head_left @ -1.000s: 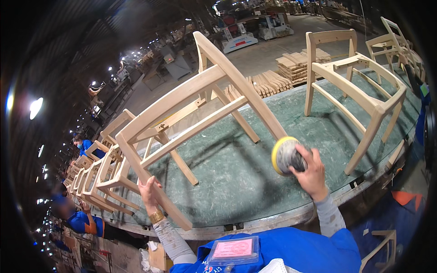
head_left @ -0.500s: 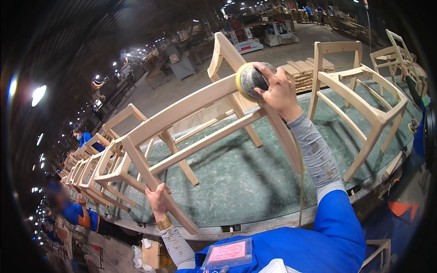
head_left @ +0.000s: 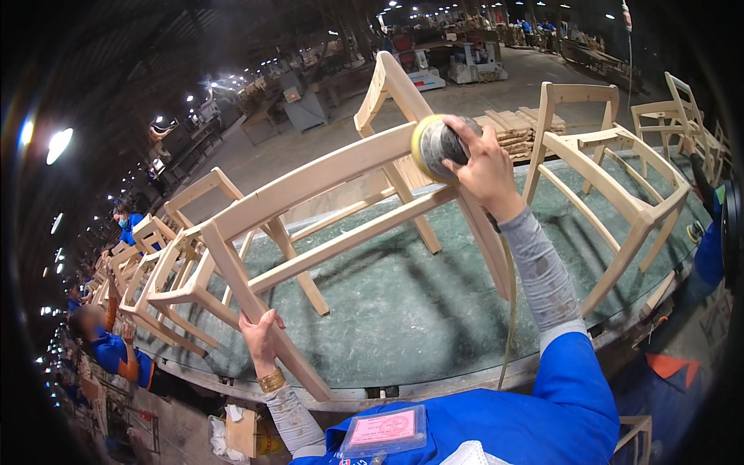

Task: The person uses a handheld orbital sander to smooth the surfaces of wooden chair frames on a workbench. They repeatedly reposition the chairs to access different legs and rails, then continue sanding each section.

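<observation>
the pale bare-wood chair frame (head_left: 322, 173), at centre, looks stiff, light (best held by its near leg (head_left: 299, 363)): left hand (head_left: 260, 337) curls round that at seven o'clock, right hand (head_left: 487, 170) clasps a round, yellow-edged grey sander (head_left: 439, 149) at one.

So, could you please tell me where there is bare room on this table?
Free: the tabletop between the near legs of the held chair, bordered by the near edge. Crowded: the left end, packed with chairs, and the right, under another chair.
</observation>
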Available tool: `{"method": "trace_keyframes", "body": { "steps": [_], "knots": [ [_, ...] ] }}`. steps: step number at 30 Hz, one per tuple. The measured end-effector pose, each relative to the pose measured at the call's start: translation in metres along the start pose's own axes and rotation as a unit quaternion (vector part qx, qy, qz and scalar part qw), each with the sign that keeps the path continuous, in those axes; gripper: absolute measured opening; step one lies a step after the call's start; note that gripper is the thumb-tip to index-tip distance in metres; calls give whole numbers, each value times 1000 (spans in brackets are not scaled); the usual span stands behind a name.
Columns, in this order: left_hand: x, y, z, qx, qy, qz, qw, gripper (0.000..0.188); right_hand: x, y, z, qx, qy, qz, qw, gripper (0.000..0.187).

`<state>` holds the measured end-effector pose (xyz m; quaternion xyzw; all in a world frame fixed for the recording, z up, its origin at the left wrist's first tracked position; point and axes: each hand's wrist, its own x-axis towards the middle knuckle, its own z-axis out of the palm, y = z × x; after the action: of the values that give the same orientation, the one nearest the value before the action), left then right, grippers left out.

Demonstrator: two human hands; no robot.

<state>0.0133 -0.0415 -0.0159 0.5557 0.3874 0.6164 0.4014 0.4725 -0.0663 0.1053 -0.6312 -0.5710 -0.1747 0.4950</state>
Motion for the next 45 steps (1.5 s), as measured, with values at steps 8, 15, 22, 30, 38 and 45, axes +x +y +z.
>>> {"method": "trace_keyframes", "body": {
  "steps": [8,15,22,30,38,45],
  "knots": [
    [0,2,2,21,0,15,1000,38,-5,8,-2,-24,-16,-6,1000,69],
    [0,4,1,14,0,25,1000,39,7,4,-5,-22,-30,-20,999,70],
    [3,5,3,-3,-11,6,1000,42,13,-2,-13,-41,-46,-8,998,69],
    [-4,0,-5,-17,1,-12,1000,42,10,-11,-25,17,-48,-11,999,70],
    [-13,2,1,-21,4,-2,1000,42,67,-25,-10,-39,-19,31,999,71],
    [-12,5,2,-15,-1,-3,1000,40,69,-14,-16,-40,-34,36,998,72]
  ]
}}
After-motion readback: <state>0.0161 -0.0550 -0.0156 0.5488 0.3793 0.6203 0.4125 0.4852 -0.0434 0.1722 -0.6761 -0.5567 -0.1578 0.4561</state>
